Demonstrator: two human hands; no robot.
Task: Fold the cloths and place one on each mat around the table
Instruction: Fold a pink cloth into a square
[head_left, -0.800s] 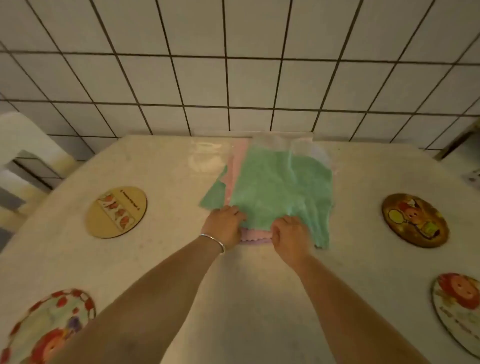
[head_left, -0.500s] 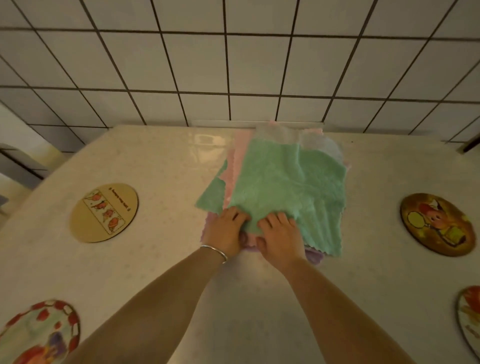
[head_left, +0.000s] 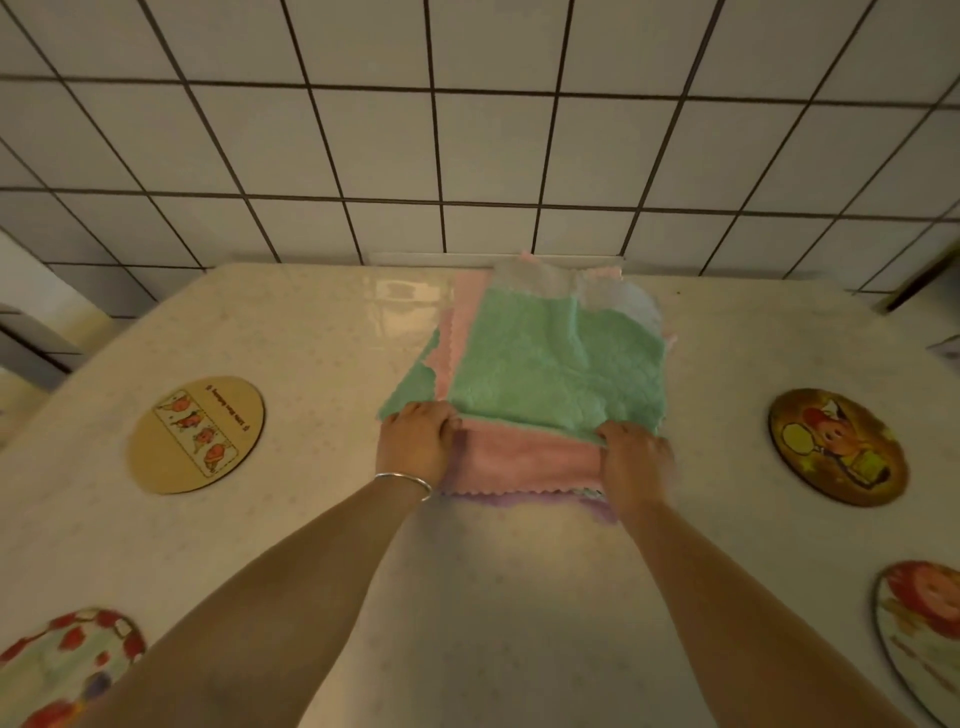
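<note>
Hands (head_left: 418, 441) (head_left: 635, 463) pinch green cloth (head_left: 550, 369).

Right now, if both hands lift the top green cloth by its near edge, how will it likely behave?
The green cloth will probably hang limp: it already wrinkles and bends where the left hand and right hand grip it. It looks thin and fluffy, so likely light. Its nap may drag the pink cloth beneath along.
</note>
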